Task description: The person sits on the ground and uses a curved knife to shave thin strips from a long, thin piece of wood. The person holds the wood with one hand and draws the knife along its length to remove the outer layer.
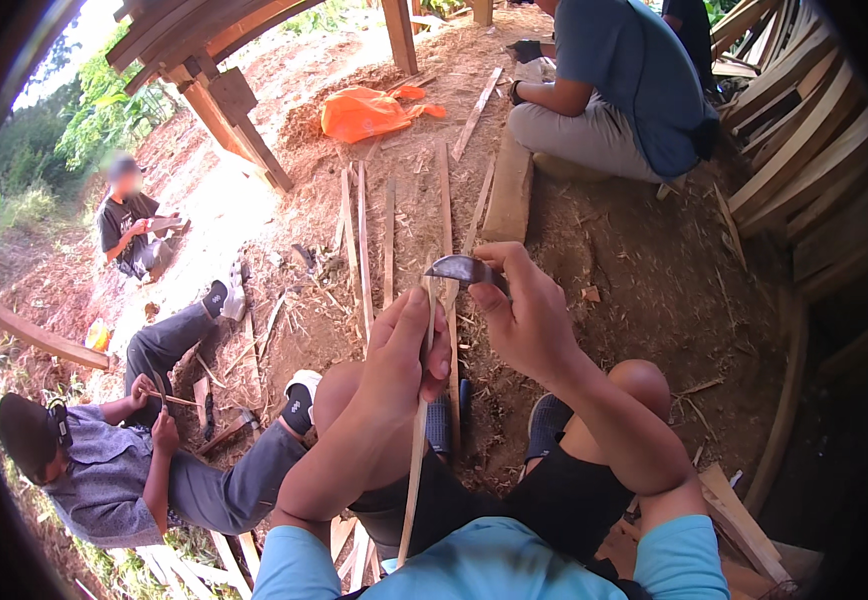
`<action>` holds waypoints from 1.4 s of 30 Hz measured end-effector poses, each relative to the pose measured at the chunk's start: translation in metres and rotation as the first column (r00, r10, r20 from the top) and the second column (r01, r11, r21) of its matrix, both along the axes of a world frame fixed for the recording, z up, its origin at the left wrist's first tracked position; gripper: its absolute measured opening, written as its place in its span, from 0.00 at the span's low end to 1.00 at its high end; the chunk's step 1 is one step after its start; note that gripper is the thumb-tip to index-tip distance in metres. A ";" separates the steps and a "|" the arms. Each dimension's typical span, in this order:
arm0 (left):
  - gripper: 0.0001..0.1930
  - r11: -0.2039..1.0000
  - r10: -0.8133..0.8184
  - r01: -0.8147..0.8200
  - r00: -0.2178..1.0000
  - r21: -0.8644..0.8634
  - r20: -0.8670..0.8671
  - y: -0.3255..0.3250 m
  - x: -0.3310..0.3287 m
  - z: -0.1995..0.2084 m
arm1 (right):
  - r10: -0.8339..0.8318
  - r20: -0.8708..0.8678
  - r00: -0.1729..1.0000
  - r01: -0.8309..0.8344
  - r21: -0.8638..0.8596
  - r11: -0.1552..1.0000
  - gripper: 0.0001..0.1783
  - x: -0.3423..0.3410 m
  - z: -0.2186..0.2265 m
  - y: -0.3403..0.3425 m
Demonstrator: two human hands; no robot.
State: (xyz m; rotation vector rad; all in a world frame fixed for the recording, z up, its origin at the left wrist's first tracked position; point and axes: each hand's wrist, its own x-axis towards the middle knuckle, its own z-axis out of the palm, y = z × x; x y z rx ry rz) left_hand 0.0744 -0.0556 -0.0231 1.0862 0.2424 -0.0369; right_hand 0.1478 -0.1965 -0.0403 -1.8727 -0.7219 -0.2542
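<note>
Nearest the camera are the person's light blue sleeves and black shorts, with bare knees drawn up on either side. Between the knees rises a long, thin, pale strip of split wood [416, 440], running from near the lap up into the left hand [401, 355]. That hand is wrapped shut around the strip's upper part, thumb pressed along it. Just above and to the right, the right hand [524, 315] is closed on a small curved dark metal blade [461, 268], pinched between thumb and fingers [514, 262], its edge resting at the top end of the strip.

The blade sits very close to the left thumb and fingertips. If it slips off the narrow strip or the grain gives way suddenly, it could cut into the left hand, or run down toward the bare knees below. The strip is slender and flexes, so a twist could also snap it or split it off line.

On the dirt floor beyond lie more loose wooden slats [364, 240] amid sawdust. To the left a seated person in a grey shirt [104, 470] works another stick, close enough for a flying splinter to matter. Farther off sit an orange plastic bag [364, 113] and a person in a blue shirt [624, 80].
</note>
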 end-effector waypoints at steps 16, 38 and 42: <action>0.19 0.997 -0.074 0.076 0.993 0.019 -0.088 0.014 -0.017 0.006 | 0.104 -0.183 0.978 -0.097 0.045 0.994 0.18 -0.011 0.012 -0.026; 0.12 0.982 -0.096 0.090 0.995 -0.164 -0.029 0.029 -0.021 0.007 | 0.207 0.027 0.978 -0.204 -0.084 0.975 0.16 -0.016 0.009 -0.007; 0.10 0.991 -0.116 0.114 0.993 -0.067 -0.017 0.029 -0.022 0.008 | 0.243 -0.006 0.970 -0.243 -0.045 0.969 0.18 -0.015 0.008 -0.006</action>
